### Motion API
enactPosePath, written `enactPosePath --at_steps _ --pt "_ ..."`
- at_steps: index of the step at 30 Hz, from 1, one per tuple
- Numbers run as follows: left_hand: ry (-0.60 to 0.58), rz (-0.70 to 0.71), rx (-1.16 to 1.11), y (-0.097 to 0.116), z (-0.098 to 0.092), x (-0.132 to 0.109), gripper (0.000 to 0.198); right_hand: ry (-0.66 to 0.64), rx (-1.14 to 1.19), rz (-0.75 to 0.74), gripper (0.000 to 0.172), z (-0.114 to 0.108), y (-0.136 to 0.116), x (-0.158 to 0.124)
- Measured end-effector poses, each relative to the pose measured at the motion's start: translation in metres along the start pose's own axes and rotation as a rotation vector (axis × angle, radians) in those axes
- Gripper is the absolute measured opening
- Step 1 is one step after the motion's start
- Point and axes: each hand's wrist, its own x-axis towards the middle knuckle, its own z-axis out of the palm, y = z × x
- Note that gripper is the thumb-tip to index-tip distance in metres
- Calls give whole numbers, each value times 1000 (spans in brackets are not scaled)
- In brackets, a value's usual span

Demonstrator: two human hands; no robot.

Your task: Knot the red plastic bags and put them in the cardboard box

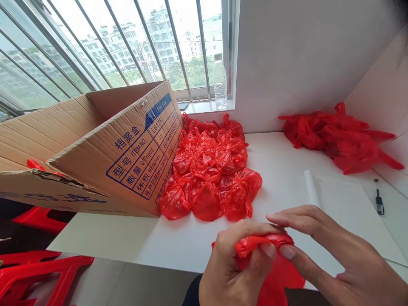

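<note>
My left hand (pixel 239 263) is closed round the gathered top of a red plastic bag (pixel 283 276), its thumb pressed against the bunched film. From the right, my right hand (pixel 344 255) meets the same bag; its thumb rests on the bag's edge and its curved fingers reach over the top, near my left index finger. The bag hangs below both hands at the table's front edge, and its contents are hidden. Beyond my hands, several tied, filled red bags (pixel 207 170) sit packed in rows on the white table (pixel 178 238).
A large open cardboard box (pixel 127 148) stands on the left, against the bagged rows. Loose red bags (pixel 338 136) lie in a heap at the back right. Paper (pixel 347 212) and a black pen (pixel 379 199) are at right. A water bottle (pixel 219 83) stands on the windowsill. Red stools (pixel 47 276) are lower left.
</note>
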Motion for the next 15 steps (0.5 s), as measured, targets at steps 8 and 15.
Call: enactPosePath --at_steps 8,15 --pt "-204 -309 -430 -1 -9 25 37 105 182 86 13 6 1 5" --pt "-215 -342 -364 1 -19 31 25 60 203 202 28 12 -6 9"
